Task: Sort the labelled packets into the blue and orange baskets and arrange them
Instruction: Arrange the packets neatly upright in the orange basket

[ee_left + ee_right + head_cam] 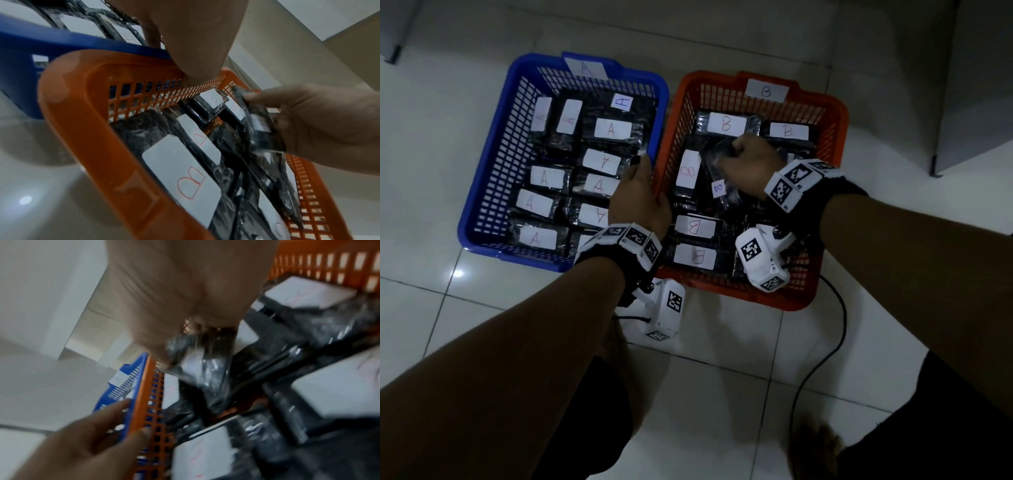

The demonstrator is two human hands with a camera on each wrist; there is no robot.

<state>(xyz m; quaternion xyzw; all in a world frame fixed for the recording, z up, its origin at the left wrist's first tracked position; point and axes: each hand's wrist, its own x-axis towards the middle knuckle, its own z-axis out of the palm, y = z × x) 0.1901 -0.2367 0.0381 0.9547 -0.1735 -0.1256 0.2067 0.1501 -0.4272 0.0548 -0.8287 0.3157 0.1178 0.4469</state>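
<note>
The blue basket [489, 192], tagged A, holds several black packets with white A labels. Touching it on the right is the orange basket [756, 299], tagged B, which holds several B packets. My left hand [650, 181] rests with straight fingers across the two adjoining rims, its thumb on the orange wall [152, 410]. My right hand [736, 152] is inside the orange basket and grips one black packet [717, 164] with a small B label, tilted above the others. This packet [261, 129] also shows in the left wrist view, and blurred [205, 363] in the right wrist view.
Both baskets stand on a white tiled floor. A black cable [835, 329] curves over the tiles right of the orange basket. A grey cabinet foot [936, 168] stands at the far right. My bare foot [818, 448] and dark-clothed knees are at the bottom.
</note>
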